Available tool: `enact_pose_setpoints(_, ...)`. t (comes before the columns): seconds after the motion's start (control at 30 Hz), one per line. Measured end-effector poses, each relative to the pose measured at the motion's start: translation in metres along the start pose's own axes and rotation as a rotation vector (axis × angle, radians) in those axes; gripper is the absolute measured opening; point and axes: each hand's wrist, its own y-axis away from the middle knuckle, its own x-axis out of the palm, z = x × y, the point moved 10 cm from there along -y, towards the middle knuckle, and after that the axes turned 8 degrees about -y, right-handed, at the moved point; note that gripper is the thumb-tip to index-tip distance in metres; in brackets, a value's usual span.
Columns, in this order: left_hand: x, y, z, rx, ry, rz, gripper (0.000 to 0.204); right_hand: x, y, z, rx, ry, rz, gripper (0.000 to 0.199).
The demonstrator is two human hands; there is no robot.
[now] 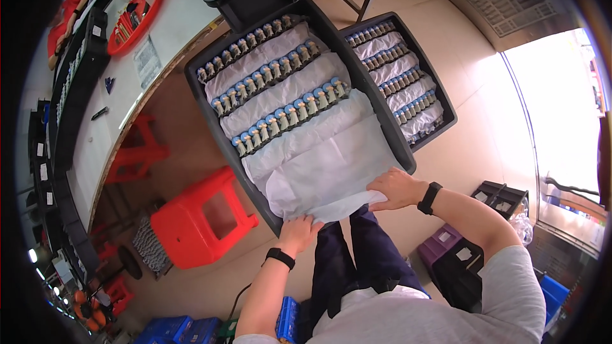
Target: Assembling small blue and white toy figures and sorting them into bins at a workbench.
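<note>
We are standing over a large black tray (384, 122), and both our hands are working at its near end. Our left hand (298, 232) is grasping the near edge of a white sheet (338, 159) close to the tray's near left corner, its fingers bending over that edge. Our right hand (396, 190) is pinching the sheet's near right corner between thumb and fingers, and the material is bunching into a fold between the two hands.

The sheet is lying inside the tray, covering its near part. Its near edge is running from left to right between our hands, rising toward the right; creases are hiding its outline, so we are not telling its long axis for certain. The tray's own long axis is slanting from far left to near right. Beyond the sheet, rows of small figures (290, 114) are crossing the tray, each row climbing toward the right, with the blue tops of the nearer rows pointing away from us. Pale liners are lying between the rows.

A second black tray (448, 111) is resting just beside, on the right, holding similar rows. A red stool (182, 232) is standing at the left, near the tabletop (86, 153), where a red dish (148, 20) is carrying small items.
</note>
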Motion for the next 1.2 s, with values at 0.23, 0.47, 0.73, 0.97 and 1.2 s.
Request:
enact_pose_setpoints(0.23,-0.011,0.038,-0.020,0.234,-0.369,-0.475,0.042,0.030,0.008,-0.079,0.474,-0.209,0.339,0.062)
enact_pose_setpoints(0.47,0.016,-0.030,0.042,-0.145,-0.154,0.040,0.043,0.051,-0.001,-0.084,0.527,0.020,0.234,0.052)
enact_pose_setpoints(0.73,-0.011,-0.023,-0.005,0.033,-0.538,-0.416,0.023,-0.072,0.186,-0.006,0.377,-0.133,-0.828,0.021)
enact_pose_setpoints(0.97,-0.073,0.018,-0.113,0.014,-0.559,-0.251,0.038,-0.003,0.512,-0.046,1.235,-0.251,-1.357,0.034)
enact_pose_setpoints(1.2,-0.163,-0.054,-0.402,0.422,-0.270,-0.597,0.024,0.038,0.677,-0.126,1.205,-0.634,-1.895,0.055)
